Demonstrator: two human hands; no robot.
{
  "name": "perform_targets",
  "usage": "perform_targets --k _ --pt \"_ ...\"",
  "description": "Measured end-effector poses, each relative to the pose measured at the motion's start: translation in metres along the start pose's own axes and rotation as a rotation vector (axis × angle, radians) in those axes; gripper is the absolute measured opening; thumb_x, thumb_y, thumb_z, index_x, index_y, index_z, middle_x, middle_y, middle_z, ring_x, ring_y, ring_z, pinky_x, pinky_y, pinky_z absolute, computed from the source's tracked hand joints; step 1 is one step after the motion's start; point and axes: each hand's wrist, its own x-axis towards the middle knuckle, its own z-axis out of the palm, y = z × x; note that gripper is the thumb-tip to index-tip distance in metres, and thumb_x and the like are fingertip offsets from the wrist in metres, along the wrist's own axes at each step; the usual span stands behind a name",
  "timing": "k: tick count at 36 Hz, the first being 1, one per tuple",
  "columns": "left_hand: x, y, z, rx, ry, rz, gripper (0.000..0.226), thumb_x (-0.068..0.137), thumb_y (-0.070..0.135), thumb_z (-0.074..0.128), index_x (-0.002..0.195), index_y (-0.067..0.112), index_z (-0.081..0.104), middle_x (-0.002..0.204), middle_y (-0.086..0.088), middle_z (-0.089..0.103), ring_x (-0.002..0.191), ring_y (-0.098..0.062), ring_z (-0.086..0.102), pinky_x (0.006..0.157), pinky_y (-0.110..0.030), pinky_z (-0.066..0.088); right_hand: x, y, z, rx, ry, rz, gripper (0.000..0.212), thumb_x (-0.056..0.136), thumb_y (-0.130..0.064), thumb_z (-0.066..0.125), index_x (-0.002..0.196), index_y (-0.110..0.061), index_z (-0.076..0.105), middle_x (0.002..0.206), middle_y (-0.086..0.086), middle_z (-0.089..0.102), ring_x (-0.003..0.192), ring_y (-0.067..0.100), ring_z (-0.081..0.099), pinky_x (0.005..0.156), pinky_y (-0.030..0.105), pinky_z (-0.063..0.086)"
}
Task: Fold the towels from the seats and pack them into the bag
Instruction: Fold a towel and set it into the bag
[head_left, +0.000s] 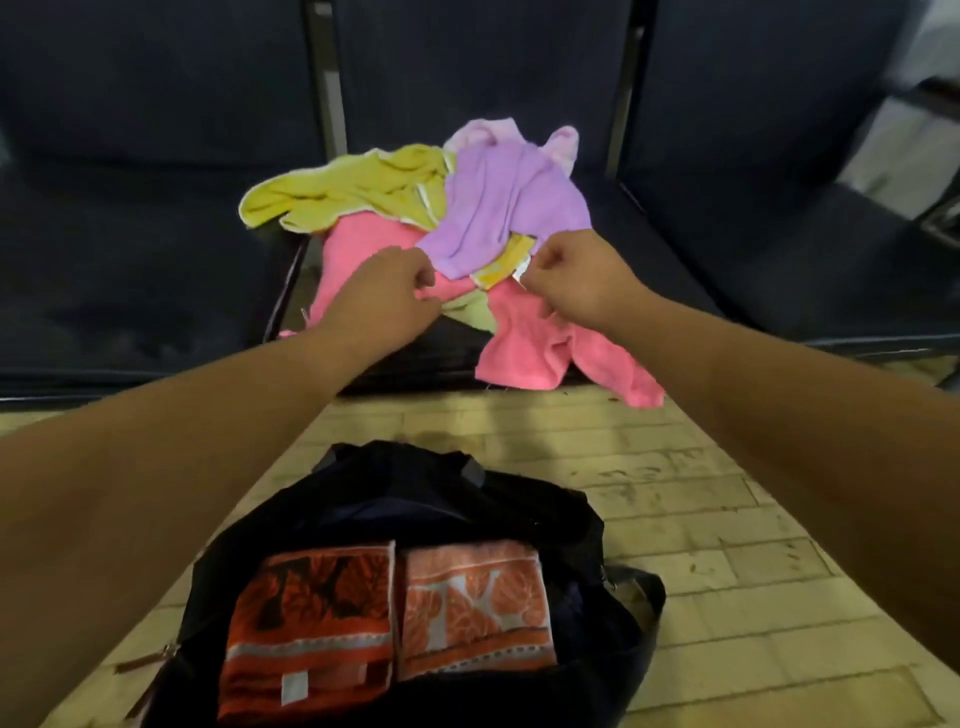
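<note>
Down on the floor, the bag (597, 519) lies open with two folded towels side by side in it, a dark orange one (311, 613) and a paler one (472, 608). We judge the packing begun but well short of done. On the middle seat (405, 364) a loose pile waits unfolded: a yellow towel (343, 192) at the back left, a purple towel (509, 208) on top, and a pink towel (535, 343) spilling over the seat's front edge. A pale pink piece and a greenish one also show.

Our left hand (384, 291) has its fingers curled and seems to pinch the pink towel at the pile's near left. Our right hand (576, 280) is curled too, pinching cloth at the pile's near right. It looks like the same pink towel, though a yellow hem lies just beside its fingertips and we cannot be sure.
</note>
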Motion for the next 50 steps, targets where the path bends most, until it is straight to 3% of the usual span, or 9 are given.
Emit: perform_targets --k 9,15,20,26,32,37,39,45,50 --pt "0.034 -0.044 0.025 0.313 -0.213 -0.057 0.037 0.098 0.026 0.055 0.134 0.017 0.060 0.137 -0.013 0.057 0.124 -0.034 0.052 0.102 -0.041 0.042 0.059 0.033 0.034 -0.412 -0.025 -0.060 0.061 0.097 -0.033 0.057 0.153 -0.022 0.033 0.139 0.019 0.042 0.126 0.035 0.048 0.098 0.037 0.041" --pt "0.036 -0.054 0.039 0.138 -0.081 -0.012 0.017 0.096 0.015 0.056 0.109 0.013 0.066 0.107 -0.016 0.068 0.101 -0.035 0.061 0.088 -0.040 0.046 0.098 0.042 0.055 -0.607 -0.042 -0.091 0.057 0.097 -0.028 0.050 0.151 -0.038 0.037 0.149 0.016 0.031 0.119 0.034 0.056 0.094 0.043 0.047" --pt "0.029 -0.049 0.024 -0.132 -0.027 -0.052 0.012 0.099 0.019 0.054 0.100 0.015 0.065 0.090 -0.010 0.068 0.082 -0.026 0.058 0.061 -0.020 0.037 0.108 0.035 0.068 -0.789 -0.045 -0.134 0.032 0.096 -0.013 0.050 0.126 -0.012 0.062 0.131 0.016 0.043 0.103 0.037 0.060 0.085 0.041 0.048" --pt "0.026 -0.030 -0.011 -0.322 -0.015 -0.029 0.011 0.098 0.020 0.058 0.091 0.020 0.066 0.088 -0.006 0.068 0.079 -0.018 0.058 0.068 -0.024 0.041 0.107 0.020 0.035 -0.432 0.134 -0.048 0.022 0.100 -0.014 0.049 0.113 -0.004 0.064 0.126 0.019 0.061 0.117 0.033 0.057 0.089 0.035 0.040" --pt "0.022 0.003 -0.023 -0.415 -0.111 -0.024 0.012 0.090 0.009 0.065 0.093 0.021 0.066 0.087 -0.002 0.068 0.081 -0.013 0.058 0.075 -0.018 0.045 0.078 -0.054 -0.044 -0.103 0.409 -0.177 0.015 0.088 -0.009 0.055 0.076 -0.015 0.060 0.093 0.012 0.067 0.086 0.030 0.066 0.079 0.042 0.053" --pt "0.019 0.058 -0.054 -0.664 -0.062 -0.087 0.084 0.087 0.032 0.075 0.152 0.033 0.022 0.131 -0.004 0.053 0.116 -0.017 0.055 0.076 -0.013 0.052 0.026 -0.102 -0.094 -0.089 0.377 -0.270 0.018 0.091 -0.007 0.051 0.084 -0.012 0.067 0.081 -0.002 0.064 0.080 0.017 0.061 0.067 0.029 0.046" --pt "0.014 0.078 -0.070 -0.769 -0.051 -0.063 0.092 0.085 0.032 0.077 0.153 0.042 0.017 0.133 -0.002 0.049 0.118 -0.018 0.054 0.093 -0.035 0.055 0.006 -0.111 -0.103 -0.092 0.339 -0.296 0.017 0.092 -0.008 0.054 0.085 -0.013 0.069 0.080 -0.005 0.064 0.078 0.011 0.058 0.062 0.025 0.042" --pt "-0.001 0.111 -0.091 -0.628 -0.019 -0.048 0.049 0.070 0.041 0.074 0.117 0.044 0.061 0.130 -0.017 0.045 0.105 -0.034 0.063 0.067 -0.045 0.063 -0.041 -0.137 -0.119 0.117 0.291 -0.359 0.024 0.093 -0.006 0.055 0.075 -0.019 0.063 0.063 -0.006 0.061 0.054 0.008 0.054 0.059 0.026 0.046" --pt "-0.018 0.122 -0.113 -0.632 -0.005 -0.015 0.009 0.087 0.024 0.068 0.091 0.031 0.074 0.098 -0.014 0.073 0.085 -0.024 0.068 0.087 -0.055 0.056 -0.078 -0.169 -0.140 0.319 0.217 -0.382 0.020 0.105 -0.009 0.041 0.090 -0.010 0.054 0.071 0.014 0.062 0.061 0.031 0.072 0.059 0.041 0.061"
